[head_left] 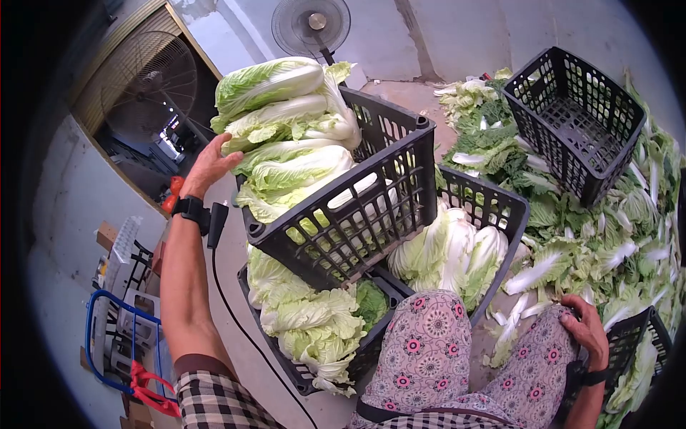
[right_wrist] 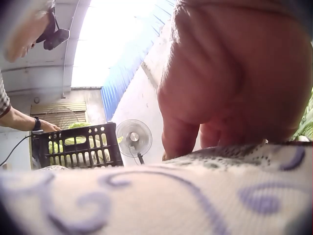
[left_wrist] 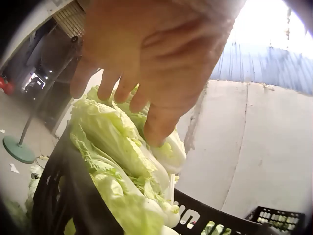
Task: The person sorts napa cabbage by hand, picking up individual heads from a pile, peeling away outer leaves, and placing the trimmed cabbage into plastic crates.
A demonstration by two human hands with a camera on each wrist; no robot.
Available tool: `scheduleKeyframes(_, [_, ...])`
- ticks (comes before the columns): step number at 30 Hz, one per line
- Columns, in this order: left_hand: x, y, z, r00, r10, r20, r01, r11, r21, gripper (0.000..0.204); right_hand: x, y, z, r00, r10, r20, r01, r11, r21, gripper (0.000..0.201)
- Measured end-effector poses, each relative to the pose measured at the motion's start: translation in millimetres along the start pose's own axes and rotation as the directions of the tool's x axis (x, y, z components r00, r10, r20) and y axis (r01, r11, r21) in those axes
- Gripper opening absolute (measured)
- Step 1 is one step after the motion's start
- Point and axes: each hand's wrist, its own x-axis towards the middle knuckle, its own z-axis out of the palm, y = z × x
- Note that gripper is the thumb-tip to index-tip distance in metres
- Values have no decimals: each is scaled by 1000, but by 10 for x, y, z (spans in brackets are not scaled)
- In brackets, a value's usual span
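The left hand (head_left: pixel 209 166) reaches to the left end of the napa cabbages (head_left: pixel 304 171) piled in the upper black crate (head_left: pixel 343 232); its fingertips touch the leaves. In the left wrist view the left hand (left_wrist: pixel 146 63) has its fingers extended over a cabbage (left_wrist: pixel 115 132), thumb spread apart. On the patterned trousers over the knee (head_left: pixel 536 350) rests the right hand (head_left: pixel 587 332), fingers loosely bent and holding nothing. The right wrist view shows the right hand (right_wrist: pixel 230 83) against the patterned cloth (right_wrist: pixel 146 200).
Below stand a crate with loose cabbage (head_left: pixel 307 329) and another with whole cabbages (head_left: pixel 454 250). An empty black crate (head_left: pixel 575 118) sits on leaves (head_left: pixel 564 250) at the right. Two fans (head_left: pixel 311 25) stand behind. A black cable (head_left: pixel 243 325) runs from the left wrist.
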Motion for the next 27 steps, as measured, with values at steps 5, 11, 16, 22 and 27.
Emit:
scheduleKeyframes(5, [306,-373,9,996,-12,-87,5,997,-80,72,186,6,53,997,75,28,-76,997,33,61])
scheduleKeyframes(11, [618,-150,-11,962,87,-259,-105,993,-55,84,413,80,150,985,161,65,-164,986,40,63])
scheduleKeyframes(16, [776,-299,239,999,3,-46,-24,886,-463,103,421,57,182,987,156,30,-157,986,61,64])
scheduleKeyframes(22, [600,-433,377,987,65,144,-7,930,-369,88,312,102,177,987,160,-23,-155,978,142,60])
scheduleKeyframes(27, [279,-486,315,986,69,153,7,895,-445,66,321,134,144,994,108,-12,-107,991,84,56])
